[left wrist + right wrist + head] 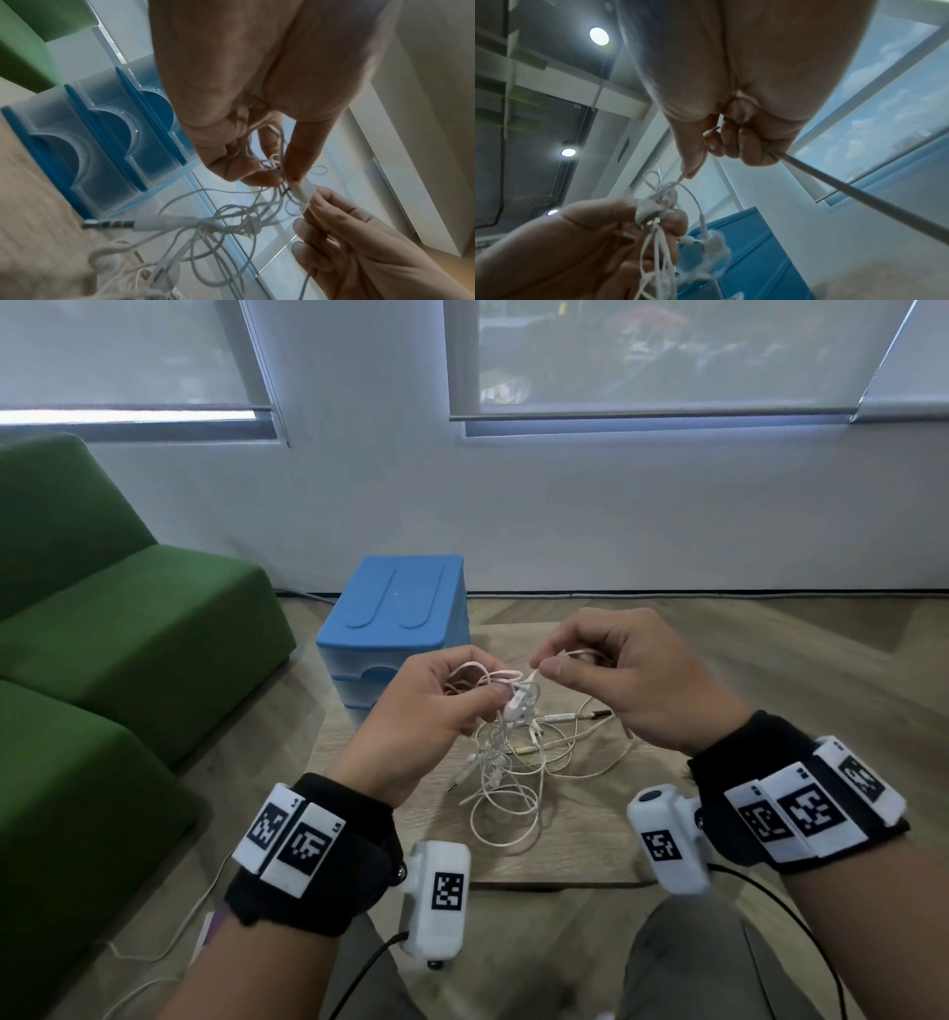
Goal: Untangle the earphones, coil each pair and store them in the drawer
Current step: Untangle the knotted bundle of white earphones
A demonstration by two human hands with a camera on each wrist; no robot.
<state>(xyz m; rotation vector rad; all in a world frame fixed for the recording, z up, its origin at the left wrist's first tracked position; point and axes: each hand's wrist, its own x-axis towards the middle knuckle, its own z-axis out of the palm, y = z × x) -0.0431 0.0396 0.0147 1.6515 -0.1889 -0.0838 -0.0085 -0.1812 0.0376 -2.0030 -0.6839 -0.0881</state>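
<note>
A tangle of white earphones [513, 757] hangs from my hands down onto a wooden board [575, 855]. My left hand [488, 693] grips the top of the bundle, thumb pressed on a white inline remote [646, 210]. My right hand [547, 662] pinches one strand beside it between thumb and forefinger. In the right wrist view another stretch of cable [859, 200] runs out from that hand's [700, 160] curled fingers. A jack plug [110, 224] sticks out of the loops [231, 219] below my left hand [270, 168]. The blue drawer unit [395, 603] stands behind, its drawers [102, 142] closed.
A green sofa [102, 634] fills the left side. A white wall with windows runs behind the drawer unit. A thin cable [169, 932] trails over the wooden floor at lower left. My knees [693, 963] are at the bottom edge.
</note>
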